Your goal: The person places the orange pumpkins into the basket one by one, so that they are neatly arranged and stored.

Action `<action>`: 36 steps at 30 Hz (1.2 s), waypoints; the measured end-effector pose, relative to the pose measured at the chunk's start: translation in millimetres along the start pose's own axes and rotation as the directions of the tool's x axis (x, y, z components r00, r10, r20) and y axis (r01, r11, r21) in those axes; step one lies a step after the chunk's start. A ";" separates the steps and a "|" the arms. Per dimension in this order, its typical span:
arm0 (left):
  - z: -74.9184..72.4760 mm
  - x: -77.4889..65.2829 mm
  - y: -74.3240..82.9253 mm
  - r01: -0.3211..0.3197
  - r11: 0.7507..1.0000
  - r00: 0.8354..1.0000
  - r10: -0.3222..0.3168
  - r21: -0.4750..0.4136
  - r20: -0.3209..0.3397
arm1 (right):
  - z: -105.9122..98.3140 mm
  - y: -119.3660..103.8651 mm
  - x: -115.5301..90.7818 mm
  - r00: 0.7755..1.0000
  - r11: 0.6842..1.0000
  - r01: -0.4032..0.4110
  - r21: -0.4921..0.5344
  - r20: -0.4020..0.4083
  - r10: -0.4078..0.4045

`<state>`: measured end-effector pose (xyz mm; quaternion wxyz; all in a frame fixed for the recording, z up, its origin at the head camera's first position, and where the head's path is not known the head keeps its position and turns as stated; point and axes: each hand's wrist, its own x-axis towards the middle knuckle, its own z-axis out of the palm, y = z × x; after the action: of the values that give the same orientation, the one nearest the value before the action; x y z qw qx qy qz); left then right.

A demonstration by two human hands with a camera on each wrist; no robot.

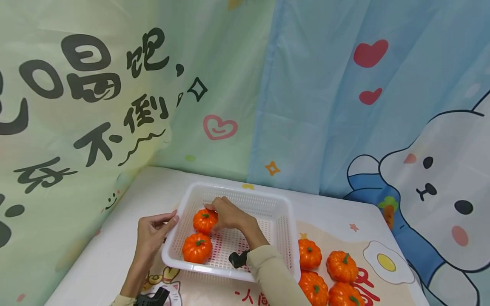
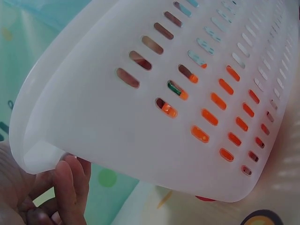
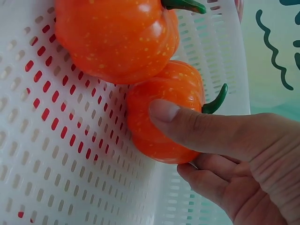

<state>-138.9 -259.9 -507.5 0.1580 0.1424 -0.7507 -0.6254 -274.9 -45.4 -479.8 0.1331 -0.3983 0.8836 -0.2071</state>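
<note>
A white perforated plastic basket (image 1: 208,269) stands on the table, tilted up in the left wrist view. My left hand (image 1: 151,233) holds its left rim, thumb on top and fingers curled beneath the lip (image 2: 44,157). Inside the basket, my right hand (image 1: 233,216) grips a small orange toy pumpkin (image 1: 203,222) with a green stem. Its thumb lies across the pumpkin's side (image 3: 161,133), with the other fingers round the far side. A second orange pumpkin (image 1: 197,248) sits right against it, nearer the basket's front left corner.
Several more orange pumpkins (image 1: 342,266) lie on the table to the right of the basket, the closest (image 1: 309,254) by its right wall. A printed mat (image 1: 367,238) covers part of the table. Printed curtains (image 1: 291,106) hang behind and at the left.
</note>
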 end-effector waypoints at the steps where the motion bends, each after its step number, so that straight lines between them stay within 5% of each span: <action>1: 0.1 0.3 -0.3 -0.002 1.000 1.000 0.002 0.000 0.004 | 0.0 0.2 -0.2 1.000 1.000 -0.001 -0.001 0.001 0.001; 36: 0.1 -0.1 3.2 0.030 1.000 1.000 -0.030 -0.008 -0.001 | -15.2 -14.0 -16.1 0.997 0.997 -0.071 -0.017 -0.015 0.070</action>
<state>-138.9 -259.3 -504.4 0.1496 0.1532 -0.7460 -0.6306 -261.5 -37.6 -458.7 0.1303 -0.3666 0.8998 -0.1973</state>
